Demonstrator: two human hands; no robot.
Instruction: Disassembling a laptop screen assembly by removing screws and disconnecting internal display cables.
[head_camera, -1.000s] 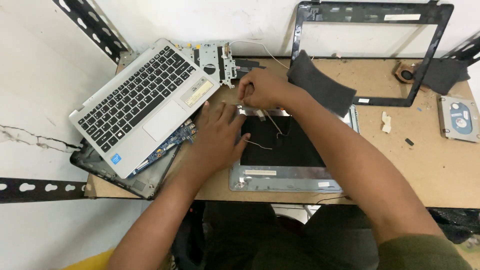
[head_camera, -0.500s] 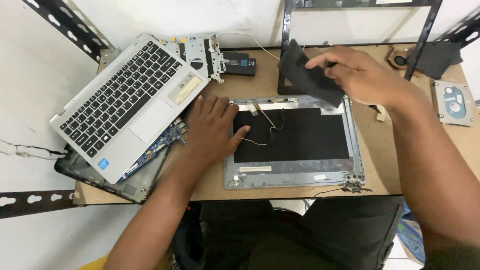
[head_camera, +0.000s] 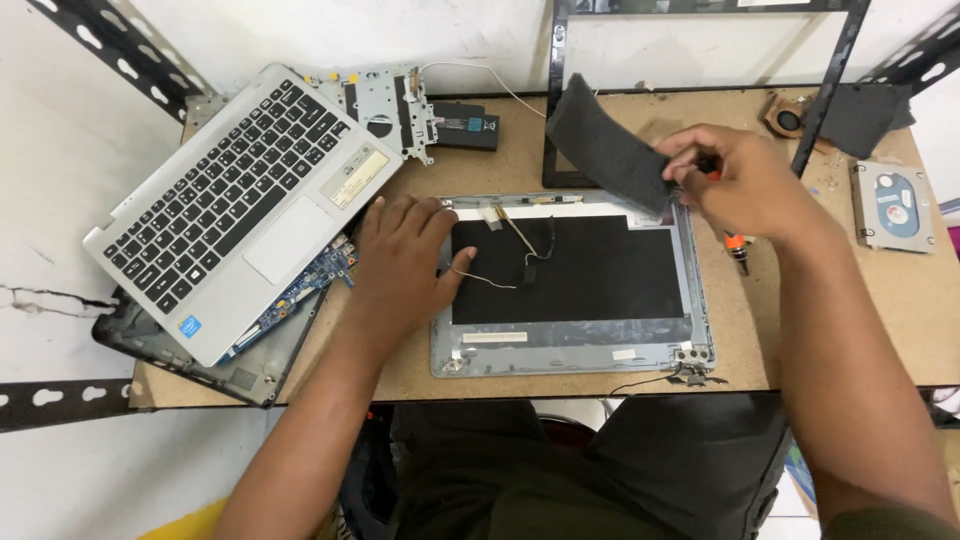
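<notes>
While the left hand (head_camera: 400, 262) lies flat, fingers spread, on the grey plastic laptop lid (head_camera: 570, 340), the right hand (head_camera: 735, 180) pinches a dark, coarse foam strip (head_camera: 605, 145).

Brown fibreboard bench (head_camera: 880, 330) against seemingly white wall (head_camera: 250, 30).

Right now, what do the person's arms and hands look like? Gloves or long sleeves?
No gloves: both the left hand and the right hand are bare, with no rings, watch or bracelet showing. Both forearms are bare too. The only sleeve in sight is a dark olive edge at the bottom right corner, high on the right arm. No sleeve shows on the left arm before it leaves the picture.
</notes>
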